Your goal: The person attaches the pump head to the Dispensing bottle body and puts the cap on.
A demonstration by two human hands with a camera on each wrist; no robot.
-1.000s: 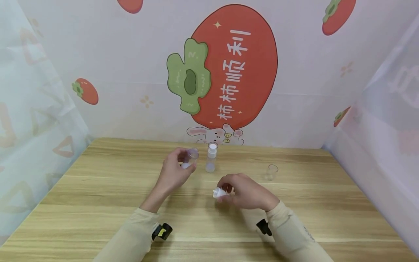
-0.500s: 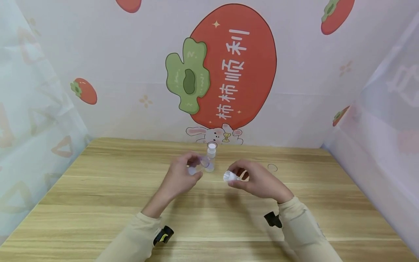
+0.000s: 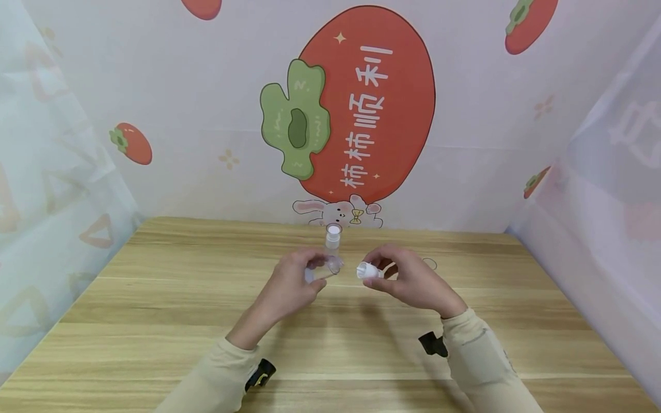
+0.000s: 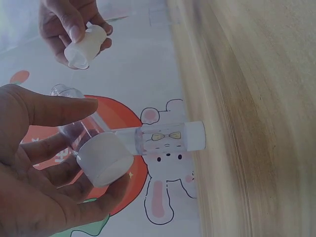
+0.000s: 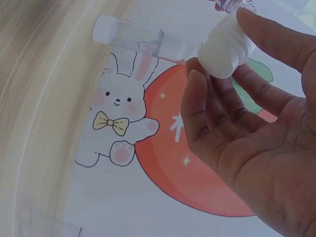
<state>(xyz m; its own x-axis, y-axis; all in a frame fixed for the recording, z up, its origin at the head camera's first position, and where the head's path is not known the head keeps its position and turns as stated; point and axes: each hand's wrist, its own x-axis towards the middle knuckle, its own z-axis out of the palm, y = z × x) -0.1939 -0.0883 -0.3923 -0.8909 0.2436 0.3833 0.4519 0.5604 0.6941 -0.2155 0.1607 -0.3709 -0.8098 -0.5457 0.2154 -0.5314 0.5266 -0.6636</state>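
In the head view my left hand (image 3: 294,282) grips a small clear bottle (image 3: 334,265), tilted with its mouth toward the right. The left wrist view shows the bottle's white base (image 4: 105,160) between thumb and fingers. Opposite it, my right hand (image 3: 413,282) pinches a white bottle top (image 3: 368,271), its hollow end turned toward the bottle's mouth. A short gap separates the two pieces. From the right wrist, the top's rounded end (image 5: 219,58) shows between thumb and fingertips.
Just behind the held bottle stands a second clear bottle (image 3: 333,237) with a white top under a clear cover. A loose clear cap (image 3: 430,264) is on the table (image 3: 170,321), partly behind my right hand. A printed cloth wall (image 3: 206,183) rises at the table's back edge.
My left hand has moved right with the bottle, tipping its mouth over to the right. My right hand has shifted up and slightly right, and the white top's hollow end now faces the bottle.
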